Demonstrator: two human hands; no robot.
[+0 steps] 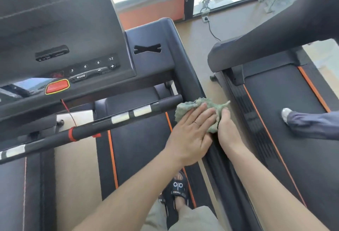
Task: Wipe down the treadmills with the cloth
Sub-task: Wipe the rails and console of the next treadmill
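A crumpled green cloth (189,104) lies over the lower end of the right side rail (185,69) of the dark treadmill I stand on. My left hand (190,131) rests flat on the cloth with straight fingers, pressing it onto the rail. My right hand (228,129) grips the cloth's right edge from the outer side; its thumb shows on top and its fingers curl out of sight round the cloth. The console (73,50) with number buttons and a red stop button (57,86) fills the upper left. A second treadmill (275,113) stands to the right.
A black crossbar (117,118) with silver grip pads and a red clip cord runs in front of the console. Another person's shoe and trouser leg (300,122) are on the second treadmill's belt. My sandalled foot (178,188) is on the belt's right side. Windows and a power cable lie beyond.
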